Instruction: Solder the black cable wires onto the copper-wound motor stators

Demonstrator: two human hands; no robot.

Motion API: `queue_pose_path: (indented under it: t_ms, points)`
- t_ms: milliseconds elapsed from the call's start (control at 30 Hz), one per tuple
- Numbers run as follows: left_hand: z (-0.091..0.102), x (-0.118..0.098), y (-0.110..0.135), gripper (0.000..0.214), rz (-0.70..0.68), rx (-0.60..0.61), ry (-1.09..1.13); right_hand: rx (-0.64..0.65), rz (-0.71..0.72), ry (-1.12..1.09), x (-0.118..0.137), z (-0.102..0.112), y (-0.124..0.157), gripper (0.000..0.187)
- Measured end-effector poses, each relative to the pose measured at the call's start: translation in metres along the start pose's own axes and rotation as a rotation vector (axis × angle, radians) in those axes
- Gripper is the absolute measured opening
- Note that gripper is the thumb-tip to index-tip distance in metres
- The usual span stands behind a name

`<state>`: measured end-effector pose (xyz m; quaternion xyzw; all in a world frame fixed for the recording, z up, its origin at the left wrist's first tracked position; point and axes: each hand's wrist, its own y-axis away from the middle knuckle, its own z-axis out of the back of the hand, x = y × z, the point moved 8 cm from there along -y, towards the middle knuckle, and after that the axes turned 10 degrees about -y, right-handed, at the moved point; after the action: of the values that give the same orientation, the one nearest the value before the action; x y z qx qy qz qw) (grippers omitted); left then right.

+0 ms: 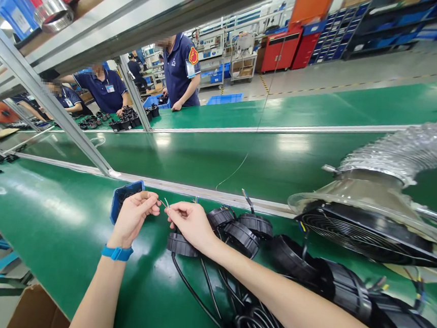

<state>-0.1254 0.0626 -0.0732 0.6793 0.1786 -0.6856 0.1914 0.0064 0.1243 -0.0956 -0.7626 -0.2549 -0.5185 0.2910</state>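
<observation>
My left hand (136, 216) is closed in a pinch, with a blue band round its wrist. What sits between its fingertips is too small to name. Facing it, my right hand (191, 224) pinches thin wires (166, 202) whose light ends stick up between the two hands. Under my right hand rests a black round ribbed housing (182, 245), partly covered by it, with a black cable (188, 284) running toward me. A blue bin (114, 207) of small dark parts stands just behind my left hand.
More black ribbed housings (240, 237) with wire ends and coiled black cables (260, 326) lie to the right on the green bench (64, 222). A fume hood (368, 197) with a flexible duct (407, 145) stands there too. A metal post (72, 131) rises at left; several co-workers work beyond.
</observation>
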Motion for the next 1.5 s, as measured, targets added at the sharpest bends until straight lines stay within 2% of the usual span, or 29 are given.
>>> queue_pose_path:
  t_ms: [333,567,633,733,833,1000,1500]
  points:
    - [-0.006,0.003,0.003,0.022,0.023,0.094,-0.123,0.039,0.030,0.059,0.005,-0.002,0.001,0.025]
    - [-0.009,0.008,0.005,0.026,0.047,0.191,-0.268,-0.017,-0.025,0.020,0.003,0.001,0.000,0.020]
    - [0.000,0.006,0.003,0.030,0.049,0.133,-0.266,-0.031,-0.047,0.005,0.000,0.001,0.000,0.019]
    - [0.017,-0.003,0.001,0.029,-0.011,-0.058,-0.196,-0.035,-0.055,0.014,-0.002,0.001,0.001,0.017]
    - [0.018,-0.008,0.000,0.026,-0.099,-0.149,-0.101,-0.020,-0.035,0.057,0.000,-0.001,0.002,0.016]
    - [0.005,-0.002,-0.004,0.024,-0.162,-0.154,-0.080,-0.002,0.007,0.102,0.002,-0.004,0.004,0.015]
    - [-0.008,0.000,0.000,0.020,-0.124,-0.016,-0.040,-0.024,0.060,0.126,0.005,-0.002,0.007,0.016]
